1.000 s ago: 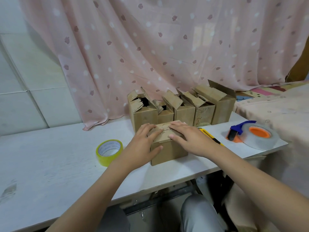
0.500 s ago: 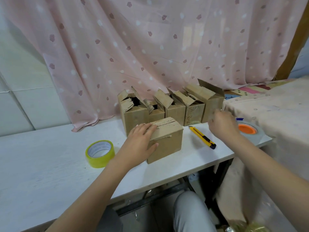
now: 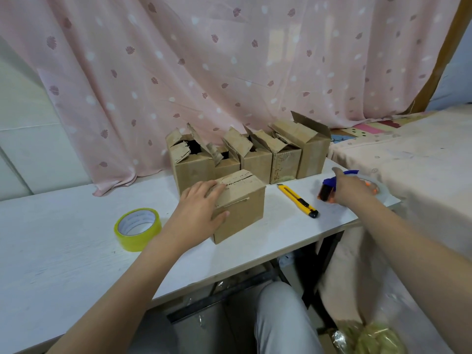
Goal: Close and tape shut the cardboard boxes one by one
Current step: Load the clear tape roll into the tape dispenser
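Observation:
A small cardboard box with its flaps folded down stands on the white table. My left hand presses on it, fingers flat on the top flaps and thumb against the front face. My right hand reaches far right and lies over the blue and orange tape dispenser at the table's right end. That hand is blurred and its fingers are hidden behind its back. Several open boxes with raised flaps stand in a row behind the closed one.
A yellow tape roll lies left of my left arm. A yellow utility knife lies between the box and the dispenser. A pink curtain hangs behind the boxes. A cloth-covered surface adjoins the table's right end.
My right hand left the box top and swung right over the knife onto the tape dispenser. My left hand stayed pressing on the box.

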The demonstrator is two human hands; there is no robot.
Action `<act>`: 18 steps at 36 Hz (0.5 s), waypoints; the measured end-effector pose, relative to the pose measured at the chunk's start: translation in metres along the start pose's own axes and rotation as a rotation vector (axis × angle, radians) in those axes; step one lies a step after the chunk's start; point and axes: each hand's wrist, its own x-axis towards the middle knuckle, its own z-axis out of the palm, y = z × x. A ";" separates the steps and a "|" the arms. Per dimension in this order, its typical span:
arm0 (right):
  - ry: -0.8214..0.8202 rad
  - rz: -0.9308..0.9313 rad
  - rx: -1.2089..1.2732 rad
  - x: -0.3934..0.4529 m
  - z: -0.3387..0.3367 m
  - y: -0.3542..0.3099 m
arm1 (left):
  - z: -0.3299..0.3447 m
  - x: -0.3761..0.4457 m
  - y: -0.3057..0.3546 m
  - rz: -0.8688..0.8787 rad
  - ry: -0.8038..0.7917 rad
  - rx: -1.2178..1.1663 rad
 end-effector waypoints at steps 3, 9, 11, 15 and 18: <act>-0.027 -0.032 -0.031 0.010 0.004 0.003 | -0.003 -0.001 0.000 -0.017 -0.003 0.005; 0.001 -0.030 0.004 0.010 0.008 0.004 | -0.006 -0.004 0.001 -0.035 -0.022 0.003; 0.012 -0.026 0.043 0.006 0.007 0.005 | -0.007 -0.004 0.001 -0.042 -0.032 0.007; 0.032 -0.034 0.120 -0.007 0.000 0.003 | -0.009 -0.004 0.003 -0.059 -0.049 -0.003; 0.059 -0.062 0.245 -0.002 -0.003 0.007 | -0.011 -0.003 0.003 -0.076 -0.081 0.004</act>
